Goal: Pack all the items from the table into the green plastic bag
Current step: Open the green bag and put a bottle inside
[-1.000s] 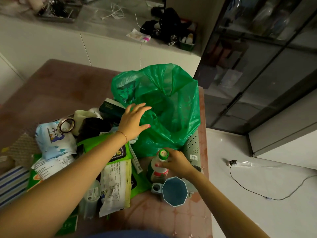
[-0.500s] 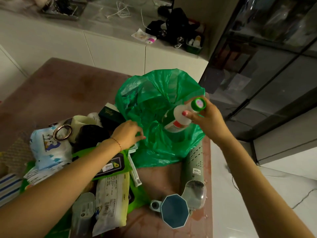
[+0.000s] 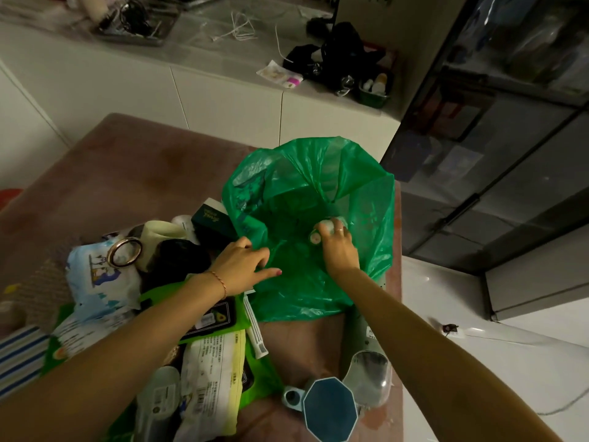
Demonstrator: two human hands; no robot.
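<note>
A green plastic bag [image 3: 318,218] stands open on the far right part of a brown table [image 3: 134,173], its mouth spread wide. A small white bottle [image 3: 322,229] is gripped by the right hand [image 3: 338,247], whose fingers are curled round it, and is held inside the bag's mouth, low down among the green folds. The near rim of the bag is pinched by the left hand [image 3: 242,266], the thumb stretched out along the plastic and the other fingers bent over the edge.

To the left of the bag a heap of items is seen on the table: a dark green box [image 3: 212,218] touching the bag's side, a pale roll [image 3: 159,234], a metal ring [image 3: 124,252] lying on a blue-and-white soft pack [image 3: 95,282], and a white printed packet [image 3: 210,374] lying on a bright green pouch [image 3: 255,371] under the left forearm. A white tube [image 3: 255,330] lies just beside the bag's near edge. At the near right edge of the table an eight-sided teal cup [image 3: 330,409] with a pale handle stands, touching a pale green appliance with a clear end [image 3: 369,378], which is partly hidden by the right forearm. A striped cloth [image 3: 19,358] is seen at the far left edge.
</note>
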